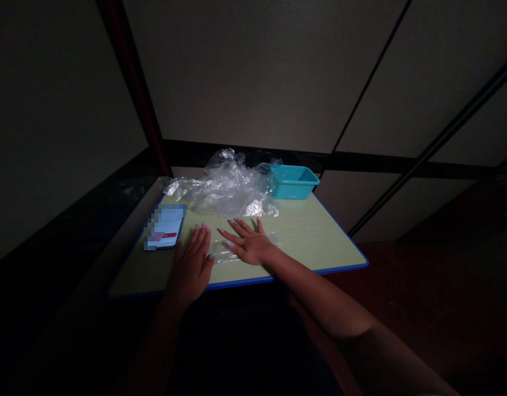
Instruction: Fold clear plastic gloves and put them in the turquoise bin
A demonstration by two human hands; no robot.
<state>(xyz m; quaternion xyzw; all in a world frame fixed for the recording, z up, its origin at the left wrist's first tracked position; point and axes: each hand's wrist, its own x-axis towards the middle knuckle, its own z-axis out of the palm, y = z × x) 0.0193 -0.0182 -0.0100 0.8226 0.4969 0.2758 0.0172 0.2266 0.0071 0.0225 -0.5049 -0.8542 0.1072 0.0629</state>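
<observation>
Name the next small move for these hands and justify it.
Probably smooth the right hand outward across the clear plastic piece: that hand lies spread over it, the plastic looks creased, and the left hand is beside its left edge, perhaps able to steady it.

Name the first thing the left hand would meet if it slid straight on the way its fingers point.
Most likely the crumpled clear plastic: the left hand points toward it across the tabletop, though depth is unclear.
</observation>
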